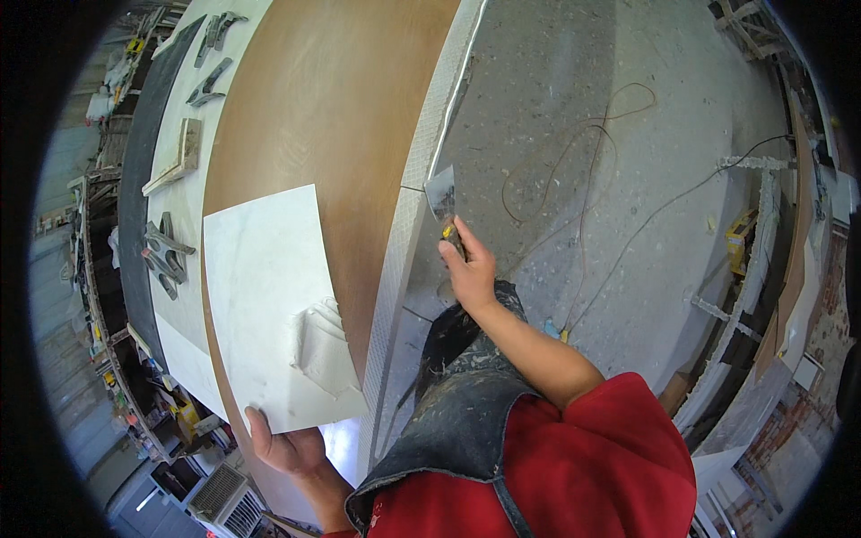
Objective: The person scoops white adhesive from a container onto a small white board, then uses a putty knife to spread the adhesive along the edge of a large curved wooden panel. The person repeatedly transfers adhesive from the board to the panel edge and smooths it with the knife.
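Note:
My left hand [285,450] grips the near edge of a stiff white sheet [256,278], thumb on top and fingers underneath. A thick smear of white putty [321,350] lies on the sheet's right part. In my right hand [471,273] is a putty knife [441,195], its metal blade pointing away from me. The blade is beside a pale textured strip [408,215] along the right edge of a long brown wooden panel [332,108]; whether they touch I cannot tell. The sheet is above the panel and covers part of it.
Several spring clamps [208,82] and a small wooden frame piece [179,161] lie on the pale surface left of the panel. Thin cables [587,179] loop across the grey floor [538,81]. A rack [762,260] stands at the right, and cluttered shelves [103,296] at the left.

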{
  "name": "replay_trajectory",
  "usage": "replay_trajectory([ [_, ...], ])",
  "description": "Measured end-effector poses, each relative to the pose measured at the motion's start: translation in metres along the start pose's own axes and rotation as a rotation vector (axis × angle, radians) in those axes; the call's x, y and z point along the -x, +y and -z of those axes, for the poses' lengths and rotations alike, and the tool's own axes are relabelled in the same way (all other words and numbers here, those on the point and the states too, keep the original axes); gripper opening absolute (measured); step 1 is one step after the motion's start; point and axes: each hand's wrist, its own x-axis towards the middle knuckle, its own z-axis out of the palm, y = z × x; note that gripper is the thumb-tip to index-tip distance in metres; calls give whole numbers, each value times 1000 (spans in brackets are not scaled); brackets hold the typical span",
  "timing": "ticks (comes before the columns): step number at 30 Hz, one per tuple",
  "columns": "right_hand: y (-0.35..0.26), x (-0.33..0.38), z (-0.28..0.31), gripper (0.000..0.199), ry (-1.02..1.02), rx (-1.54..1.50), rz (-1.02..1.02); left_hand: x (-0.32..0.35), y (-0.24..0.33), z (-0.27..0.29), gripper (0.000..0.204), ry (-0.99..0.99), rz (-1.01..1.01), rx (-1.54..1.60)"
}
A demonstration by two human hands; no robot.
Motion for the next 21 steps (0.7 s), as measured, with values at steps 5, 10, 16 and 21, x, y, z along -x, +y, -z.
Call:
replay_trajectory([
  [5,6,1,15,57,13,82,-1,5,-2,-5,60,9,8,-17],
  [10,-28,0,40,51,160,20,-186,22,-4,-3,61,71,-24,13],
  [16,-174,51,60,55,-530,224,-212,42,-3,20,56,114,-37,107],
  [21,-232,117,16,44,-966,557,508,62,11,57,58,36,-69,155],
])
